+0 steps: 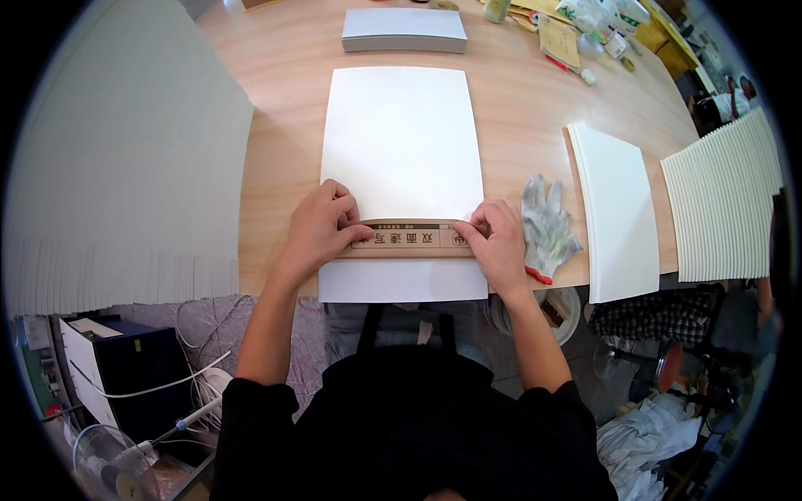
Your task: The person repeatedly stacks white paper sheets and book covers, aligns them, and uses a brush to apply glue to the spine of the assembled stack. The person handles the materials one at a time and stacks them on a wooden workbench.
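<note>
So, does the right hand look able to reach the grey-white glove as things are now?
Probably yes: the glove lies just beside the right hand, with nothing seen between them. It would likely first need to leave the brown band.

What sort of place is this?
Probably a small paper-goods workshop, judging by the large pale-grey stack of thin sheets at left, the cream, ridged-edged stack at right, and the brown printed band across flat white paper.
</note>
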{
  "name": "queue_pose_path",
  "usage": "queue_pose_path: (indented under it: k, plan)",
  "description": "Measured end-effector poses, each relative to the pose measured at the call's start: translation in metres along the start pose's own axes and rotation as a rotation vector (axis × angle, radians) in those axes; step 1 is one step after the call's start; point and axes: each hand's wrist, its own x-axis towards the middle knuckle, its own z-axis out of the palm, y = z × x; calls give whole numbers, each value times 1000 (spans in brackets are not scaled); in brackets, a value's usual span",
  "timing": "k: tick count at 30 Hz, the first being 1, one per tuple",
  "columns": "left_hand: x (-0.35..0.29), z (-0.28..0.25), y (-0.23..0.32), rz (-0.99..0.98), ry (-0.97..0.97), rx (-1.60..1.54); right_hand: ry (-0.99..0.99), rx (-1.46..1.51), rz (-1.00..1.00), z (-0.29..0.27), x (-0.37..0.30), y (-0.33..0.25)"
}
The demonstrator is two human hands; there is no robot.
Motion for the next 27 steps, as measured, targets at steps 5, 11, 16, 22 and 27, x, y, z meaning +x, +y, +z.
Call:
queue_pose_path:
  k: [5, 11, 16, 22, 27]
  plan:
    - [2, -1, 4, 6, -28, 72, -6, -40, -16, -1, 0, 1]
    - [44, -11, 35, 499, -303, 749, -90, -99, -126, -12, 9, 5]
    - [76, 32, 78, 857, -476, 1221, 66, 46, -33, -55, 23, 21]
    - [81, 27, 86, 810, -528, 1179, -37, -415, -161, -92, 1, 58]
    - [84, 20, 85, 789, -595, 1090, -77, -322, -501, -81, -7, 12]
